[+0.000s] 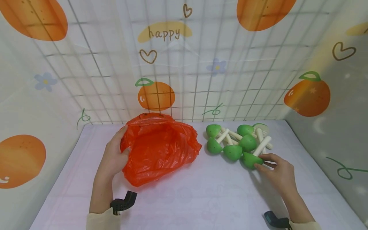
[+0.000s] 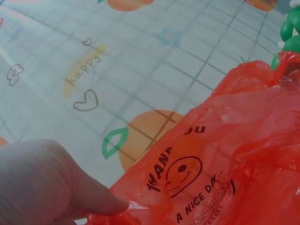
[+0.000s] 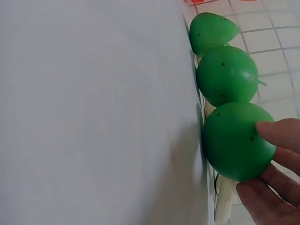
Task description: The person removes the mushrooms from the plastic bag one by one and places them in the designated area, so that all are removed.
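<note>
My left hand [image 1: 114, 156] pinches the left rim of a red plastic bag [image 1: 161, 166], whose mouth gapes toward me. In the left wrist view the thumb [image 2: 93, 194] presses on the bag's printed side [image 2: 183, 178]. At the right, my right hand [image 1: 279, 172] holds the green cap of a toy mushroom [image 1: 250, 160] between thumb and fingers; its white stem points up and right. The right wrist view shows the fingers round that speckled green cap [image 3: 236, 140]. Behind and left of it lie several more green-capped mushrooms [image 1: 232, 152] in a heap.
A pale cloth covers the table [image 1: 195, 204]. Behind it rises a white printed curtain [image 1: 184, 73] with a wire grid showing, and printed cloth also flanks both sides. A black wrist camera [image 1: 124, 202] sits on the left wrist, another camera [image 1: 276, 219] on the right.
</note>
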Available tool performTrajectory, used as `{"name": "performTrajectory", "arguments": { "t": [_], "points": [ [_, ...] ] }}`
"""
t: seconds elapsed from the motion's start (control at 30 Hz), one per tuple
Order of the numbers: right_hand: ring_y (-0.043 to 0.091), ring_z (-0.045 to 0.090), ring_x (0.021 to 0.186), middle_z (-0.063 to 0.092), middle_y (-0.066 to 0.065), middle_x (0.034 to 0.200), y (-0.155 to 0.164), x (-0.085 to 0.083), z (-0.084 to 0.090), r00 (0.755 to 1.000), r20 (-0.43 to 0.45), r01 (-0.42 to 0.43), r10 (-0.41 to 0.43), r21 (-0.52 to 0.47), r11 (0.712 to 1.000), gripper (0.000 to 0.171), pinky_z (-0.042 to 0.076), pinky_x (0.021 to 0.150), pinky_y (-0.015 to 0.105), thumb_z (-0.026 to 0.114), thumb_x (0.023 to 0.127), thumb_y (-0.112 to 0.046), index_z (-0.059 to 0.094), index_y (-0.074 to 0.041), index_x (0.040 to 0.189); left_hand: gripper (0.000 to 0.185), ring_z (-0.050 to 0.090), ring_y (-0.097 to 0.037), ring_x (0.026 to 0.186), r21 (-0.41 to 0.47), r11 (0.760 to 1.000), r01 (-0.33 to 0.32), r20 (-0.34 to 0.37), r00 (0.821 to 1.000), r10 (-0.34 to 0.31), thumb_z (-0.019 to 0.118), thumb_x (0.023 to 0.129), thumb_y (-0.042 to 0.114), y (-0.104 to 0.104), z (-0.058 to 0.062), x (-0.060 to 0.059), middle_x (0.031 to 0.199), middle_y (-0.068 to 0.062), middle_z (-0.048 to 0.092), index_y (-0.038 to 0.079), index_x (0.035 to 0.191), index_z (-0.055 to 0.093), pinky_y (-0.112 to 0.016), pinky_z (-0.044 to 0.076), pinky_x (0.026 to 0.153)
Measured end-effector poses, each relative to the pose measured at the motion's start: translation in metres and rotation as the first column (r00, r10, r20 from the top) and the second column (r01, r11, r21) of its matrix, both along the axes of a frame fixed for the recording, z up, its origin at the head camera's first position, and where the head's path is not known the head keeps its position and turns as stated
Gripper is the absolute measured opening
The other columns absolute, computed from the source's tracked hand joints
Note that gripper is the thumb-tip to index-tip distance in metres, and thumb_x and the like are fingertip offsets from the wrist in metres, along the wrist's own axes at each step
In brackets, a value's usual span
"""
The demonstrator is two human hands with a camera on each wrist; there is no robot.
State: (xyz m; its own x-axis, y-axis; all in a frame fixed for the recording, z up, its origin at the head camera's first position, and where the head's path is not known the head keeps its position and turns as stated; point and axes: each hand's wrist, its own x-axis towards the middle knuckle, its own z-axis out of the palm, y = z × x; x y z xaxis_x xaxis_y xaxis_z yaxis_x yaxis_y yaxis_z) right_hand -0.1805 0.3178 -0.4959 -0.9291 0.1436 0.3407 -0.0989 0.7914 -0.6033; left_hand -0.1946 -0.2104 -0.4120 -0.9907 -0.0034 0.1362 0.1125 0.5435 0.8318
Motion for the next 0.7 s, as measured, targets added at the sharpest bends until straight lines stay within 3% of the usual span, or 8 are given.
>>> {"name": "performTrajectory", "arguments": {
  "t": [0.47, 0.7],
  "points": [
    [0.048, 0.074, 0.1, 0.077, 0.021, 0.109, 0.0008, 0.004, 0.0012, 0.999, 0.0, 0.041, -0.041, -0.03, 0.999, 0.035, 0.043, 0.074, 0.005, 0.09, 0.082, -0.011, 0.077, -0.002, 0.114, 0.074, 0.042, -0.039, 0.145, -0.018, 1.0, 0.002, -0.014, 1.0, -0.002, 0.059, 0.099, -0.009, -0.0004, 0.002, -0.0001, 0.165, -0.014, 0.039, 0.011, 0.166, 0.032, -0.058, 0.047, 0.11],
    [0.037, 0.077, 0.096, 0.078, 0.018, 0.109, 0.0021, 0.0049, 0.0022, 0.998, 0.002, 0.065, -0.065, -0.007, 0.998, 0.035, 0.048, 0.072, 0.008, 0.091, 0.082, -0.012, 0.078, -0.004, 0.113, 0.074, 0.042, -0.038, 0.145, -0.014, 1.0, -0.001, -0.01, 1.0, 0.001, 0.059, 0.1, -0.007, -0.0017, 0.0033, 0.0003, 0.166, -0.011, 0.038, 0.014, 0.166, 0.033, -0.059, 0.047, 0.11]
  ]
}}
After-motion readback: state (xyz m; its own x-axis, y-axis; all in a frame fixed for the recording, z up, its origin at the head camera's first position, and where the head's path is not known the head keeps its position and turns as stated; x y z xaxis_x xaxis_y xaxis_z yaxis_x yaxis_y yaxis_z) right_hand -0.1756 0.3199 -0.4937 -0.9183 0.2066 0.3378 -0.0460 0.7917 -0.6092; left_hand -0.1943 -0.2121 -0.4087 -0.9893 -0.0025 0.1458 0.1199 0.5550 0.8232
